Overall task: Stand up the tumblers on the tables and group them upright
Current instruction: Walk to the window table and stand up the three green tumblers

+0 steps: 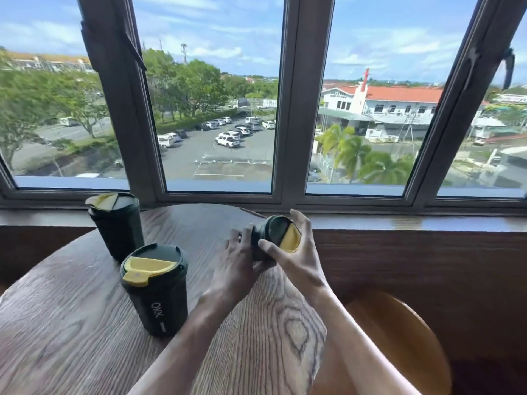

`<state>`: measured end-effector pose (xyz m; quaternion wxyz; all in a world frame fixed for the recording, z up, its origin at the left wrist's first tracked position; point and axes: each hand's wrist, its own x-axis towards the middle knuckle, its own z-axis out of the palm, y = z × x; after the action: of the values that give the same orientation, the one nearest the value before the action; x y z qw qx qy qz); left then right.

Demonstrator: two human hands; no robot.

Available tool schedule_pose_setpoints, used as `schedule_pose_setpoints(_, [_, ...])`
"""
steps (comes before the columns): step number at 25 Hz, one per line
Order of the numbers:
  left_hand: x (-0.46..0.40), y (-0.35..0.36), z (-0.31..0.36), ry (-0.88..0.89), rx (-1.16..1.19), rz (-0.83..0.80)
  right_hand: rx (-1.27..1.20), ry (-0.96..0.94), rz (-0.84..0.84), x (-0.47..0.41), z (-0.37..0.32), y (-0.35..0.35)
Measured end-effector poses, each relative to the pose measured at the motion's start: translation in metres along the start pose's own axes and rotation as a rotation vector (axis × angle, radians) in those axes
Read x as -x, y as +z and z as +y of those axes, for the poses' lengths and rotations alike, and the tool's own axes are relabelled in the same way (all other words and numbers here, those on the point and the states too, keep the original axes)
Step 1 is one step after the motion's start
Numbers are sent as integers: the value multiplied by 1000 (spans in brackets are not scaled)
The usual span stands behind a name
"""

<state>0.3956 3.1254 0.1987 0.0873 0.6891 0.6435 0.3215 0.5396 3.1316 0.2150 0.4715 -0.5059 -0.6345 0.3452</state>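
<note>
Forearms are reaching in from the bottom edge across the wooden bench (71, 323). Going left to right, one tumbler (118, 223) is standing upright near the window, a second tumbler (155, 289) is standing just in front of it, both with lids shut, so their contents are hidden. Well to their right, a third tumbler (278, 238) is lying tipped over near the bench's far edge, lid facing the camera. The left hand (236, 266) is curling around its body, and the right hand (296, 252) is closing over the lid end; together they are gripping it. To right it well, I would pivot it on its base, keep the lid pressed shut in case liquid is inside, then slide it left beside the other two.
</note>
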Motion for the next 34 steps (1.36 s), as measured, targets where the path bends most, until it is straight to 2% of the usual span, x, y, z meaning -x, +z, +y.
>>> schedule_pose_setpoints(5, [-3,3,2,-319,224,11,-79,-144,-33,-21,-17,9])
schedule_pose_setpoints(9, [5,0,2,-429,337,47,-75,-160,-89,-25,-15,24])
schedule_pose_setpoints(15, [50,-8,19,-373,232,-5,-181,-97,-34,-5,5,27])
schedule_pose_setpoints(18, [74,-15,20,-313,237,30,-186,-67,32,15,8,35])
schedule_pose_setpoints(21, [112,-23,13,-244,217,-49,-224,-33,10,37,14,42])
schedule_pose_setpoints(25, [165,-55,-8,-223,272,-110,-206,21,-61,56,21,43])
schedule_pose_setpoints(30, [184,-102,-47,-264,320,-155,-172,52,-43,64,12,56])
schedule_pose_setpoints(34, [169,-135,-97,-311,327,-87,-130,116,88,57,7,73])
